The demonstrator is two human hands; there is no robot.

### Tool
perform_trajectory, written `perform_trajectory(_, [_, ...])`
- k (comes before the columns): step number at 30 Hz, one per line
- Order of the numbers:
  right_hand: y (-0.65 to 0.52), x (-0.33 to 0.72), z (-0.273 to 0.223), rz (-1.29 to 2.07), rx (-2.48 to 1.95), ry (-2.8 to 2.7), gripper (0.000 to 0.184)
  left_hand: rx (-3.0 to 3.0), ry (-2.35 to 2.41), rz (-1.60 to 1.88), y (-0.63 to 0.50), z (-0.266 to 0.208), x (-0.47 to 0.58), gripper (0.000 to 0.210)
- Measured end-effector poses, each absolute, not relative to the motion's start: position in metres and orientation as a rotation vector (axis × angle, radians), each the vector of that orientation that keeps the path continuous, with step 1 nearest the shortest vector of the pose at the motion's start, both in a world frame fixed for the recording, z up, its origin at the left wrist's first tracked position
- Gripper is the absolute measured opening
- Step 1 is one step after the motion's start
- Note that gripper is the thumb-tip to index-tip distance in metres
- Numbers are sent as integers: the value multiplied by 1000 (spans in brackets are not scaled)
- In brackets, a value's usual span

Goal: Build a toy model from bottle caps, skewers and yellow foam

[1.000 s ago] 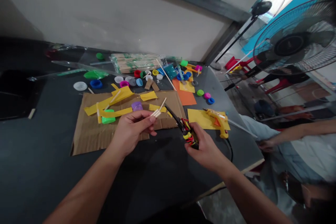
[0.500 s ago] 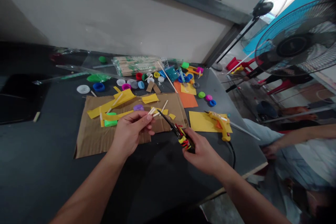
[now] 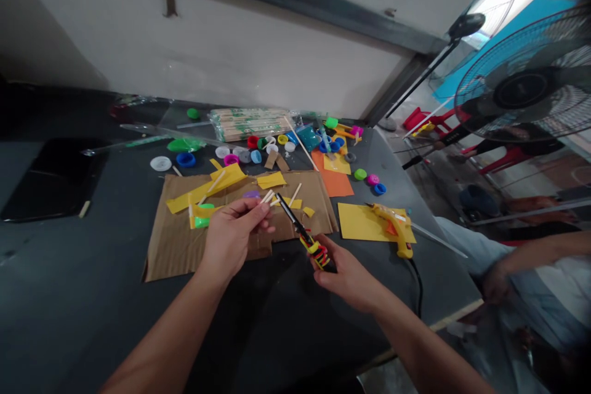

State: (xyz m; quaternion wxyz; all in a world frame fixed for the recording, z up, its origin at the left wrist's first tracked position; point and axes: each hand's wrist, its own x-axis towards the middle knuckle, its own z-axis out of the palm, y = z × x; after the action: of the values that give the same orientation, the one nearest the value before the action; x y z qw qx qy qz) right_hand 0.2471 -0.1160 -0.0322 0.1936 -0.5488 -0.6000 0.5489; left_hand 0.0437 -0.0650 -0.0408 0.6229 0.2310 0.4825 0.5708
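Observation:
My left hand is closed, pinching a few short pale wooden sticks between thumb and fingers. In my right hand are scissors with a long dark blade and a yellow, red and black handle. The blade tips are close beside the ends of the sticks; whether they touch I cannot tell. Beneath the hands lies a piece of brown cardboard bearing yellow paper strips, a loose stick and a bright green piece, partly covered by yellow paper.
Coloured bottle caps and a plastic-wrapped bundle of sticks lie along the wall. A yellow glue gun rests over yellow paper at right. A black phone-like slab is at left. Beyond the table edge are another person and a fan.
The view has shifted, so the table things appear farther right and slightly lower. The scissors have turned steeper, and my right hand has moved closer to my left, which keeps its sticks.

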Motion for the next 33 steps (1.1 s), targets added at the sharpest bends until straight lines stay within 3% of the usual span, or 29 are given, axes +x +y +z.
perform_trajectory(33, [-123, 244, -26, 1650, -1438, -1605, 25, 564, 1101, 1233, -66, -39, 44, 24])
